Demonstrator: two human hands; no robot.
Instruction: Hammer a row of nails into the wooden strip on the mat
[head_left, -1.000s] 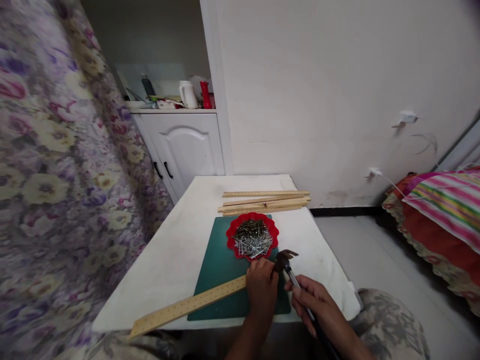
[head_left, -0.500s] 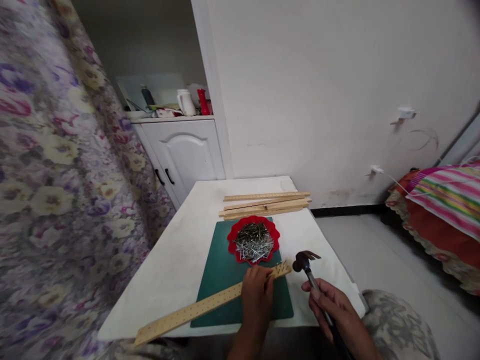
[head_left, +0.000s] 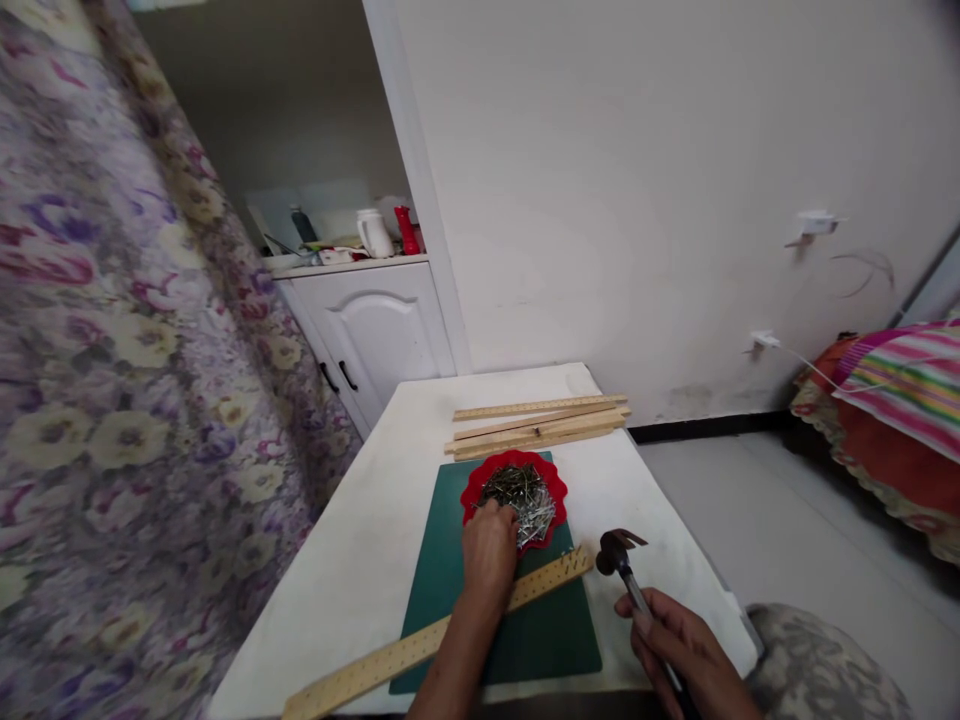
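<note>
Clearly, I had the left hand [head_left: 489,548] down at the near-left side of the red bowl [head_left: 559,488], its fingers bent in toward the loose nails [head_left: 534,512]; the tips were hidden from me, so I could not tell whether they pinched one or merely touched the heap. My right hand [head_left: 675,638] was wrapped round the handle of the hammer [head_left: 636,592], its head out ahead of those fingers; to the left of it the perforated wooden strip [head_left: 390,657] slanted beneath my left forearm and across the green mat [head_left: 555,640], with several upright nails [head_left: 575,558] at the end nearest the hammer. I judged those the likeliest trouble; a low, careless swing could have bent them, and a dropped forearm could have pivoted the whole strip, since neither hand held it. I mistrusted the bowl too; pressing on its near rim might have tipped it and spilled the heap, and groping among so many points risked a pricked finger.
</note>
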